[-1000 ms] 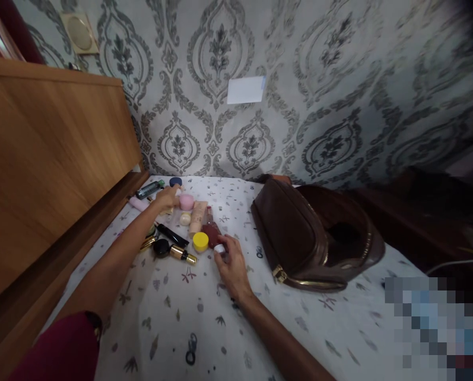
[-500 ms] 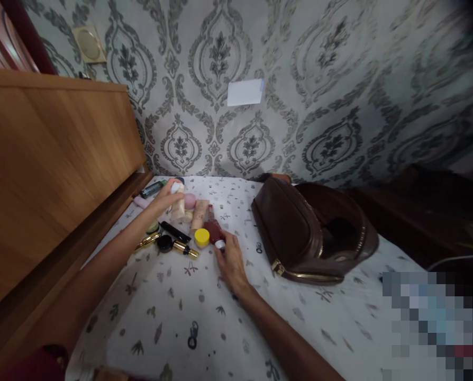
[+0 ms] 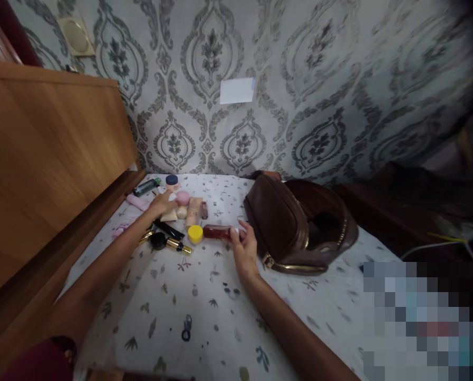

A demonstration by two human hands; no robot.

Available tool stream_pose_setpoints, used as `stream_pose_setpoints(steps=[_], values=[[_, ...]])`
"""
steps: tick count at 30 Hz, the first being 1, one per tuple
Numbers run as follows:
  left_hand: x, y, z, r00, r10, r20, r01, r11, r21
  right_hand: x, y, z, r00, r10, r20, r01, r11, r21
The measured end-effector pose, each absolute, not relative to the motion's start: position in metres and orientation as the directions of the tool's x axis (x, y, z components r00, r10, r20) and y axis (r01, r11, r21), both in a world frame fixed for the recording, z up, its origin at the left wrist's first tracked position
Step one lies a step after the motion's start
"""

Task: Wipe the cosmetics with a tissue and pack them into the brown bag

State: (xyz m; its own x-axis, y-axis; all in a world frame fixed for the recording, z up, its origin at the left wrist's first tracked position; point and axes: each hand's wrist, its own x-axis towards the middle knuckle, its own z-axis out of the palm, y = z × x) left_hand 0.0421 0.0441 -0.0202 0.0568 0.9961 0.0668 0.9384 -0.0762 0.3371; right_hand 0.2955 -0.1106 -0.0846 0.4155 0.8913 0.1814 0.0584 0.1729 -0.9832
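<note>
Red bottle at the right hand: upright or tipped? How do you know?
Tipped: the red bottle runs sideways from its white cap, held in the right hand. Contact with the sheet: cannot tell.

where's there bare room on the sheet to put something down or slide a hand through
Widest: the printed sheet on the near side of the black-and-gold cosmetic tube. Smaller: behind the red bottle, left of the brown bag, up to the wall. Crowded: around the left hand, across to the beige tube and yellow-lidded jar.
</note>
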Motion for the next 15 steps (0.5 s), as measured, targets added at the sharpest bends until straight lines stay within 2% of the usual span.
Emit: stream_pose_setpoints(steps=[3,6,10,13,15], values=[[0.042,0.035,-0.018,0.062,0.993,0.097,0.948,-0.089,0.305,0.301,-0.120,-0.074,0.389,0.909,0.147,-0.068,0.187,-0.980],[0.051,0.016,-0.005,0.094,0.978,0.187,0.945,-0.147,0.293,0.302,-0.129,-0.069,0.361,0.924,0.130,-0.141,0.192,-0.971],[0.091,-0.027,0.016,0.274,0.921,0.276,0.883,-0.355,0.306,0.299,-0.135,-0.065,0.303,0.951,0.054,-0.333,0.159,-0.929],[0.136,-0.069,0.014,0.479,0.778,0.406,0.652,-0.625,0.429,0.293,-0.137,-0.065,0.199,0.980,-0.006,-0.455,0.086,-0.886],[0.163,-0.097,0.001,0.529,0.715,0.458,0.555,-0.699,0.451,0.291,-0.138,-0.068,0.203,0.979,0.008,-0.433,0.097,-0.896]])
